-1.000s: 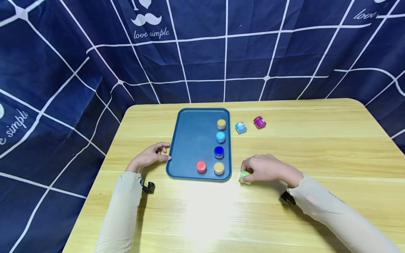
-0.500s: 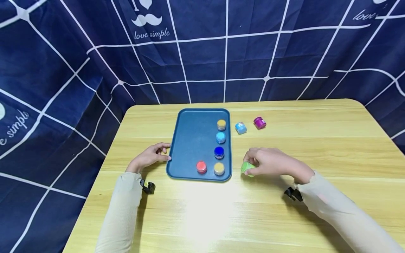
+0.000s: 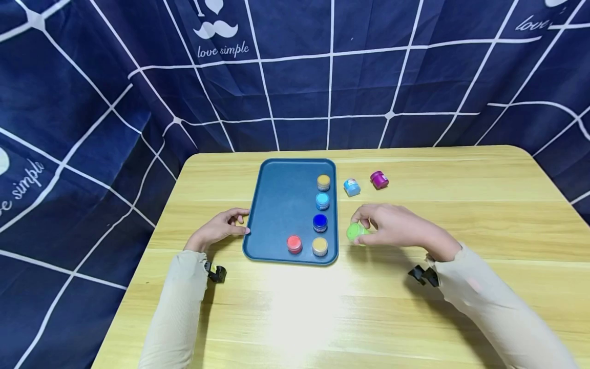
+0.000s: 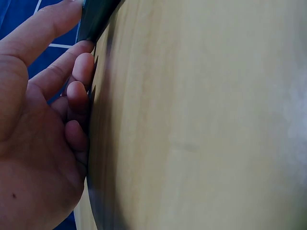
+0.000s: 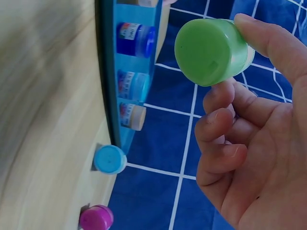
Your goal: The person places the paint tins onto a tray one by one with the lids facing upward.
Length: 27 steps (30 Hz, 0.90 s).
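My right hand (image 3: 392, 225) pinches a small green paint jar (image 3: 355, 231) between thumb and fingers. The jar is just right of the tray, tilted with its lid toward the tray; in the right wrist view the green jar (image 5: 206, 52) shows its round lid. My left hand (image 3: 218, 228) touches the left rim of the blue tray (image 3: 276, 205) with thumb and forefinger tips set apart. The left wrist view shows these fingertips at the tray edge (image 4: 96, 19), the other fingers loosely bent. On the tray stand jars: ochre (image 3: 323, 182), light blue (image 3: 322, 201), dark blue (image 3: 320, 222), tan (image 3: 319, 246) and red (image 3: 294, 244).
Right of the tray's far end, a light blue jar (image 3: 352, 187) and a purple jar (image 3: 379, 179) lie on their sides on the wooden table (image 3: 461, 215). A dark blue cloth with white lines (image 3: 295, 92) hangs behind the table.
My right hand has lifted the green jar, turned its lid toward the tray and moved it away from me. The left hand and the tray keep their place.
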{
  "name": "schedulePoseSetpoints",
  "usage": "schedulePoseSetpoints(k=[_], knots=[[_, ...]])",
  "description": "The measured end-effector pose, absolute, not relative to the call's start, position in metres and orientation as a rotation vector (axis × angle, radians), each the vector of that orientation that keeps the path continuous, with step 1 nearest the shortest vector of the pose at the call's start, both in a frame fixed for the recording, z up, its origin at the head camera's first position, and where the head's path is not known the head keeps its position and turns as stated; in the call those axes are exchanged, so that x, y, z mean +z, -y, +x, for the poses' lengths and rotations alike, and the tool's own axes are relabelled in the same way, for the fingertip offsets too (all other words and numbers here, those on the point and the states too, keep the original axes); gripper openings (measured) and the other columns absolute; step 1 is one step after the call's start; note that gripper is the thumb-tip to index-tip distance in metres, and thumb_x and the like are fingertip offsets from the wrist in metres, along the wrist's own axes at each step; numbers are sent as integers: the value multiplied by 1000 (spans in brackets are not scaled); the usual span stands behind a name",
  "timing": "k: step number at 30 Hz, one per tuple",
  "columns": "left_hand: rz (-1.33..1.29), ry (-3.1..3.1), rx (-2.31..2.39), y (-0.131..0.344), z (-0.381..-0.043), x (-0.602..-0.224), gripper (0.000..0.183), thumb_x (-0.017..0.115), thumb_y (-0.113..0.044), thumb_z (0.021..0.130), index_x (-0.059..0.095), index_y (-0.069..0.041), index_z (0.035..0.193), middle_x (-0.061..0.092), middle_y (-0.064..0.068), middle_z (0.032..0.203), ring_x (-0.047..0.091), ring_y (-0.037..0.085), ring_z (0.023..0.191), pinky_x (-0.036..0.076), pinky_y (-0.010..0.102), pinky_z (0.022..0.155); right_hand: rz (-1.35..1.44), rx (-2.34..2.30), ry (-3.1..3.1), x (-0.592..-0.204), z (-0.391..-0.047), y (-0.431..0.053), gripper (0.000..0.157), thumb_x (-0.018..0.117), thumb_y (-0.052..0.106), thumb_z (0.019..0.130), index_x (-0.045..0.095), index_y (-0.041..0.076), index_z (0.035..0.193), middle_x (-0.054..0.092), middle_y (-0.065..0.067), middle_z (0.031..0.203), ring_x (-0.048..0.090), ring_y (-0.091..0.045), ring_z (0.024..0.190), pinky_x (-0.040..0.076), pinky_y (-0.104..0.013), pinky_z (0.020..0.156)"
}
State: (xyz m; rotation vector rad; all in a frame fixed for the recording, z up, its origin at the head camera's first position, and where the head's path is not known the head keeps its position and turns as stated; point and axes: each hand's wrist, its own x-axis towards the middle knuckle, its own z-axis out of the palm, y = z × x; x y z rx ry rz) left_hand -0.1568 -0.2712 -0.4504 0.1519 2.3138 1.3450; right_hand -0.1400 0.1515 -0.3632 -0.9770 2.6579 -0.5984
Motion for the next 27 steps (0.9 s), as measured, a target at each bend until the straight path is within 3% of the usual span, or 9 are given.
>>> schedulePoseSetpoints(k=[10, 27], knots=[[143, -2304, 1343, 271, -156, -449, 62, 69, -15, 88, 42, -1, 143, 42, 5, 100, 36, 17, 84, 36, 23, 70, -983, -629, -2672, -351, -143, -142, 30, 74, 30, 82, 63, 15, 106, 51, 5, 81, 44, -8, 67, 35, -25, 56], [131, -2308, 1335, 271, -156, -449, 62, 69, -16, 88, 43, -3, 142, 43, 3, 100, 37, 18, 84, 35, 24, 71, -1006, -757, -2610, -345, -161, -111, 33, 72, 27, 83, 62, 12, 110, 58, 2, 84, 54, -13, 73, 42, -27, 63]])
